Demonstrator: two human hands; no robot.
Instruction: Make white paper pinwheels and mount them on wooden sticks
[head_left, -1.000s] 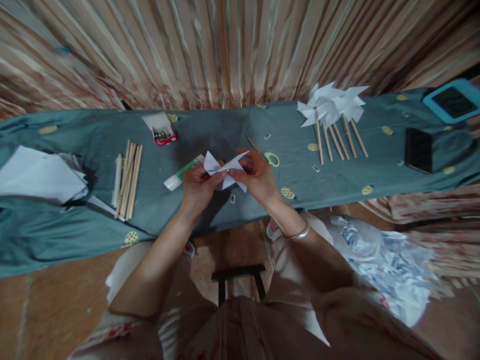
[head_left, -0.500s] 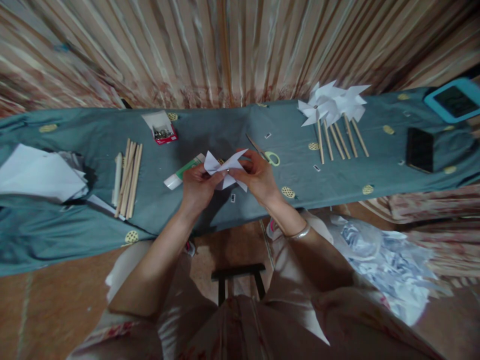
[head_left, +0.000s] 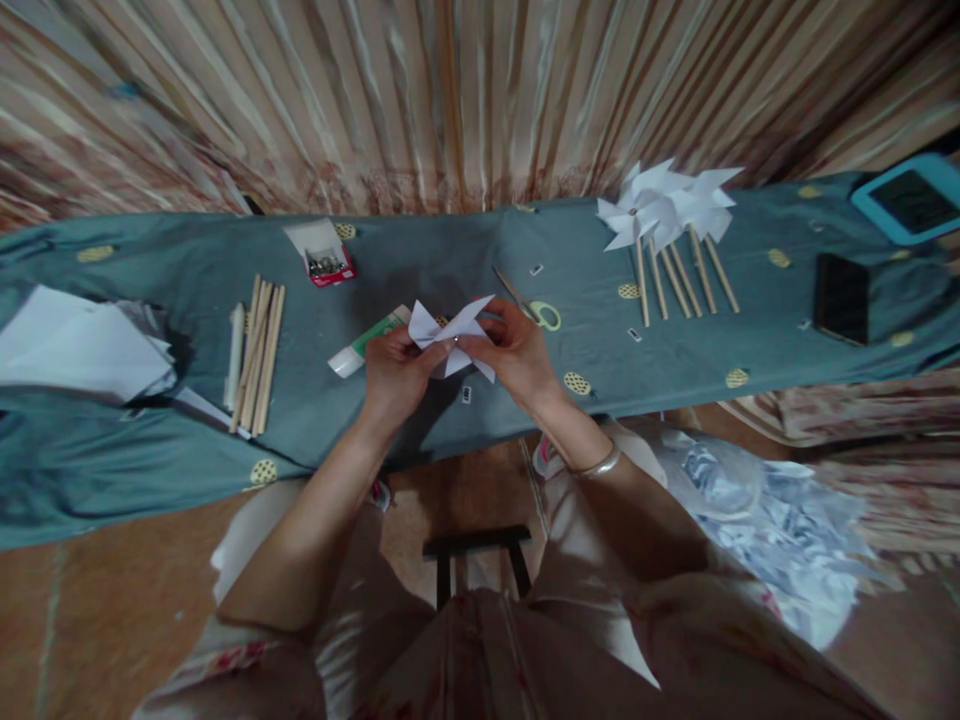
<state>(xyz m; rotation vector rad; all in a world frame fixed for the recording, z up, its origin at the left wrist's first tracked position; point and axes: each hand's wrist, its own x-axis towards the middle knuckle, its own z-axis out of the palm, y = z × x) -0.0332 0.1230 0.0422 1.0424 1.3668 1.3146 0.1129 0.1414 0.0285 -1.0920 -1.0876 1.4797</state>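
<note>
Between both hands, above the cloth, is a white paper pinwheel with a small shiny pin at its centre. My left hand is closed on its left side, thumb near the pin. On the right side my right hand grips it too, thumb close to the centre and fingers behind the paper. A green and white glue tube lies just beyond my left hand. Past my right hand rest scissors with pale green handles. The fingers behind the paper are partly hidden.
Left on the cloth-covered table lie wooden sticks, a paper stack and an open box of pins. Finished pinwheels, a dark phone and a blue-framed tablet are right. A bag of paper scraps sits below.
</note>
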